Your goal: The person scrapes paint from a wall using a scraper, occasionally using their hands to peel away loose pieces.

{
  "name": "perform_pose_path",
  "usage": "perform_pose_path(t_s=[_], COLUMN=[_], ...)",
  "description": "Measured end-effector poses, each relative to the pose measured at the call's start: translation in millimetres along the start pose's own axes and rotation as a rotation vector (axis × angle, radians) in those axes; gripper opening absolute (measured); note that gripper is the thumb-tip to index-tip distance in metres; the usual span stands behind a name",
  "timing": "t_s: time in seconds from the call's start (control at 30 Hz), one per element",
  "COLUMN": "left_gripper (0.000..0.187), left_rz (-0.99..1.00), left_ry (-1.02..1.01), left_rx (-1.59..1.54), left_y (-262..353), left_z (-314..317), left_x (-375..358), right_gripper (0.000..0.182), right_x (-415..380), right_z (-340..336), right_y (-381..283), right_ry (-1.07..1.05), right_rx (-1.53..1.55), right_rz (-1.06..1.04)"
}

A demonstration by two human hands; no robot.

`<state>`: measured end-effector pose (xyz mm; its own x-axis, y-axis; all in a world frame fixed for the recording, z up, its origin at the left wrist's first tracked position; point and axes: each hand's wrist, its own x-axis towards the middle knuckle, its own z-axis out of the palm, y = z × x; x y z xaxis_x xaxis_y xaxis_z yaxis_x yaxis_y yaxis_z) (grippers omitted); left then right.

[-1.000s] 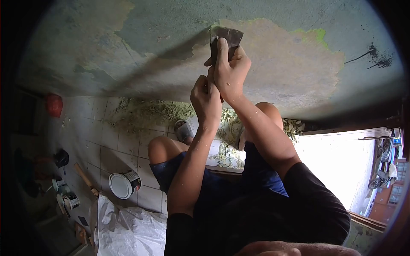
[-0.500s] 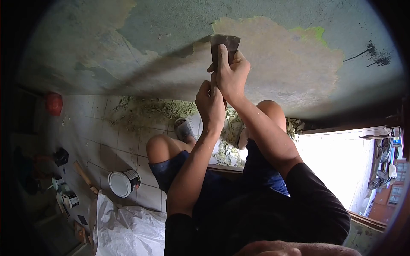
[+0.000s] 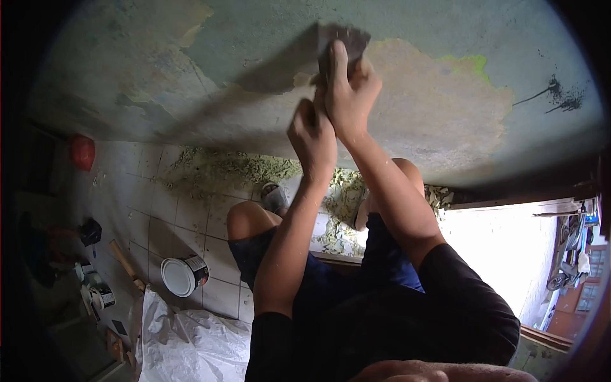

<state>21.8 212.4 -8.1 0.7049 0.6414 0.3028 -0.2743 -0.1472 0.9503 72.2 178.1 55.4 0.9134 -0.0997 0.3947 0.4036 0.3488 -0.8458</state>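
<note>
A paint scraper (image 3: pixel 355 39) with a wide dark blade lies against the green painted wall (image 3: pixel 273 38), its blade at the upper edge of a bare beige patch (image 3: pixel 439 95). My right hand (image 3: pixel 353 95) is closed around the scraper near the blade, thumb stretched along the blade's face. Lower down, my left hand (image 3: pixel 313 137) is closed at the handle end, just below the right hand. Fingers hide most of the handle, and both hands are slightly blurred. Bright green paint (image 3: pixel 468 63) edges the patch at the right.
Paint flakes (image 3: pixel 235 169) litter the tiled floor (image 3: pixel 184 213) along the wall. On the left are a lidded bucket (image 3: pixel 181 277), a wooden stick (image 3: pixel 124 261), a white plastic sheet (image 3: pixel 191 337) and a red object (image 3: pixel 81 153). A bright opening (image 3: pixel 496 254) is at the right.
Both hands have moved the scraper up the wall and slightly right, from the beige patch's upper edge onto the green paint. The grip looks the same.
</note>
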Motion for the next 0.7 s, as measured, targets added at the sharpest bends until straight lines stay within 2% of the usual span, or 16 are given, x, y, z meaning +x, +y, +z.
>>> perform_pose_path(t_s=[0.03, 0.1, 0.23, 0.3, 0.4, 0.53, 0.6, 0.7], left_gripper=[0.04, 0.04, 0.041, 0.039, 0.038, 0.037, 0.036, 0.032], left_rz=[-0.06, -0.197, -0.335, -0.479, -0.509, -0.502, -0.584, -0.615], left_ry=[-0.02, -0.027, -0.064, -0.119, -0.097, -0.094, -0.065, -0.08], left_rx=[-0.011, 0.066, -0.037, -0.148, -0.289, -0.268, -0.391, -0.418], left_y=[-18, -39, -36, -33, -32, -35, -30, -21], left_z=[0, -1, 3, 1, 4, 4, 3, -2], left_x=[-14, -45, -64, -66, -66, -65, -66, -63], right_gripper=[0.032, 0.028, 0.024, 0.026, 0.026, 0.026, 0.025, 0.025], right_x=[-9, -24, -35, -35, -34, -33, -32, -34], right_z=[-11, -33, -48, -52, -51, -52, -51, -47], right_y=[10, 32, 30, 33, 37, 35, 36, 30], right_ry=[-0.003, -0.043, -0.017, -0.044, -0.041, -0.058, -0.067, -0.046], right_rx=[0.003, -0.155, -0.19, -0.224, -0.239, -0.275, -0.318, -0.349], right_rz=[0.001, 0.133, 0.203, 0.169, 0.124, 0.114, 0.082, 0.12])
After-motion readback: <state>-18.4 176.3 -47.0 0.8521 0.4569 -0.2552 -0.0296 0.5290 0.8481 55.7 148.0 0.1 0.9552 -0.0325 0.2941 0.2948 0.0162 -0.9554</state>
